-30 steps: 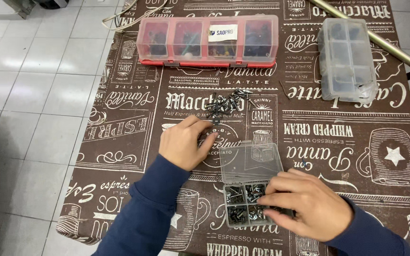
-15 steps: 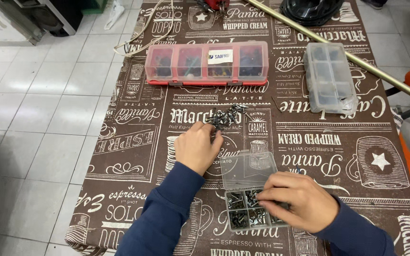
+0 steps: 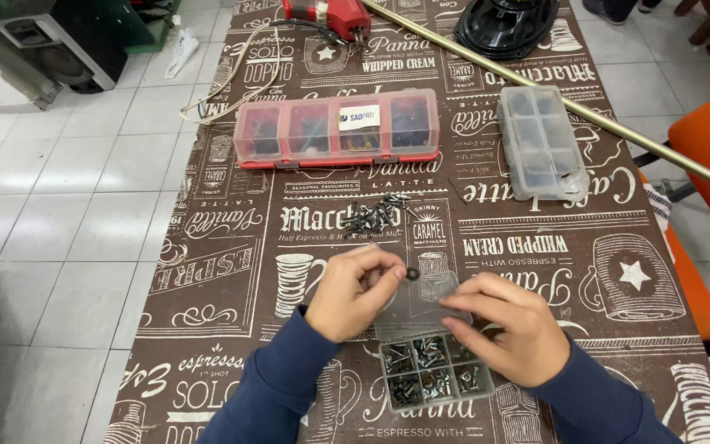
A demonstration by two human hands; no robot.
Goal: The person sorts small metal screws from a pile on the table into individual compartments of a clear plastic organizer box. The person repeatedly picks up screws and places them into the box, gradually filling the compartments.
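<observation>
small black washer [image 3: 411,273] pinched in left hand [image 3: 355,292] fingertips, above clear organizer box [image 3: 433,374] | right hand [image 3: 507,333] rests on the box's open lid, fingers narrow | screw pile [image 3: 375,215] at 12 o'clock on desk [image 3: 223,271]

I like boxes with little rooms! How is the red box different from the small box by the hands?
The red box is shut; the small box lies open, lid up. The red box has a red base and a white label; the small box is clear grey. The red box sits far from the hands; the right hand touches the small box. Both have compartments holding small hardware.
</observation>
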